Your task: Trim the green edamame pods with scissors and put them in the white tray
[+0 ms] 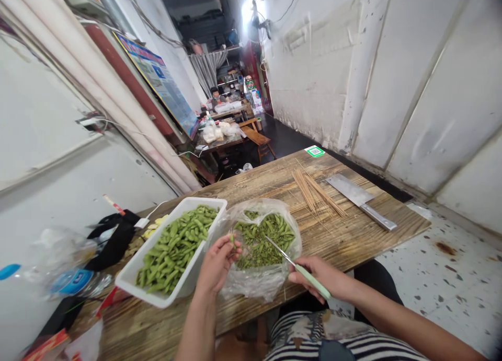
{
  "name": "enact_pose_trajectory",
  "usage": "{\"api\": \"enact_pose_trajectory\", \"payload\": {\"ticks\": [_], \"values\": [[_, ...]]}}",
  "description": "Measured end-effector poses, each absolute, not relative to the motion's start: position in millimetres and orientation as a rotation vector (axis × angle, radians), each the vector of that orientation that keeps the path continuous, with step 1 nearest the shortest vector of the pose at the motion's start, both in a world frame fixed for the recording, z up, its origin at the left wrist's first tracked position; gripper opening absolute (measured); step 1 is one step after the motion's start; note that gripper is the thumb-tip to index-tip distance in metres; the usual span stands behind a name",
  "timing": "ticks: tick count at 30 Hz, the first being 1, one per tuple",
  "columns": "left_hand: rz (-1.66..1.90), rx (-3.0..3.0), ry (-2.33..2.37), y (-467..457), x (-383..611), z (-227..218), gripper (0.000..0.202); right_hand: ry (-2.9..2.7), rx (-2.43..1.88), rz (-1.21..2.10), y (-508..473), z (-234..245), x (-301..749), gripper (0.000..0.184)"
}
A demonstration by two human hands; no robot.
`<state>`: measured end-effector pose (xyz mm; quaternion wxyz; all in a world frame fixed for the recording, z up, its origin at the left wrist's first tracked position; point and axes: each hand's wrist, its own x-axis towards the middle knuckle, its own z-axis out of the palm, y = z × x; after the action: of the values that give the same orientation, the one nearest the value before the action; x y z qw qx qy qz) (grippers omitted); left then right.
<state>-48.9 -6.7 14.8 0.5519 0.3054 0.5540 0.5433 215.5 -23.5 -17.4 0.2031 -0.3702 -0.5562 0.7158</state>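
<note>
My left hand [220,261] pinches a green soybean pod [232,239] at the left edge of a clear plastic bag [251,290]. In my right hand [314,278] is a pair of scissors [308,281] with pale green handles, its blades pointing up and left over the bag. Inside the open bag lie green pods and small trimmed bits [259,246]. To the left of the bag, a white plastic tub [168,299] is heaped with green pods [176,248].
A cleaver [353,191] and a bundle of thin wooden skewers [311,191] lie on the wooden table [353,248]. A QR code card [315,151] sits at the far edge. At left lies a plastic water bottle [78,282]. A person [217,95] sits farther back.
</note>
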Motion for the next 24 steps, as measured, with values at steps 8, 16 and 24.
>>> {"api": "enact_pose_trajectory", "payload": {"ticks": [8,16,24], "values": [[0.732,1.521,1.832,-1.4,-55.9,-5.0,0.025,-1.549,-1.103,2.007,-25.6,-11.7,216.2,0.04],[-0.409,1.847,2.304,-10.8,-63.0,-12.6,0.02,-1.639,-1.1,1.968,-27.8,-5.3,214.7,0.036],[-0.226,1.879,2.295,-8.9,-59.9,-13.6,0.022,-1.699,-1.146,1.915,-28.6,-0.8,215.2,0.032]]}}
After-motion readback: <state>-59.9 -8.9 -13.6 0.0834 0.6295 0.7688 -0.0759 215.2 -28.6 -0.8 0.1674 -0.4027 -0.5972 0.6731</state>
